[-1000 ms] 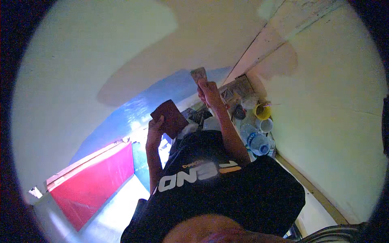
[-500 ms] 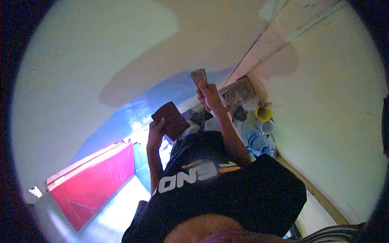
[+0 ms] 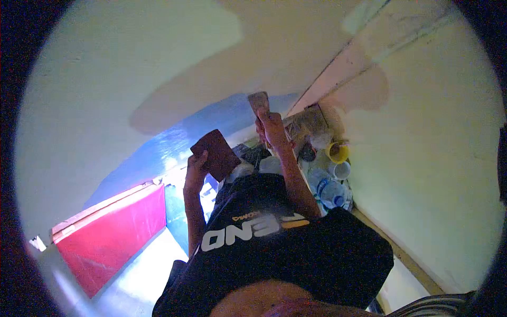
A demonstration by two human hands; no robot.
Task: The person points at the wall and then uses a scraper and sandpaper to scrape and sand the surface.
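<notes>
My left hand (image 3: 196,170) grips a flat, dark reddish-brown rectangular piece (image 3: 216,154) by its left edge, thumb over its face. Whether that piece is sandpaper or a board I cannot tell. To the right and a little higher, my right hand (image 3: 273,130) is closed round a putty knife (image 3: 259,100). Its wide, dirty blade points up toward the wall (image 3: 174,58) in front of me, which is pale above and blue lower down. My two hands are apart, both held out in front of my dark T-shirt.
Down at the right lie a yellow container (image 3: 338,152), a white cup (image 3: 341,170) and clear plastic bottles (image 3: 331,192), along the base of the right-hand wall (image 3: 428,158). A bright red panel (image 3: 113,235) stands at lower left. The walls meet in a corner at upper right.
The view has shifted slightly, so the red panel and the containers appear a bit farther left. Both hands keep their holds, with little movement relative to the wall.
</notes>
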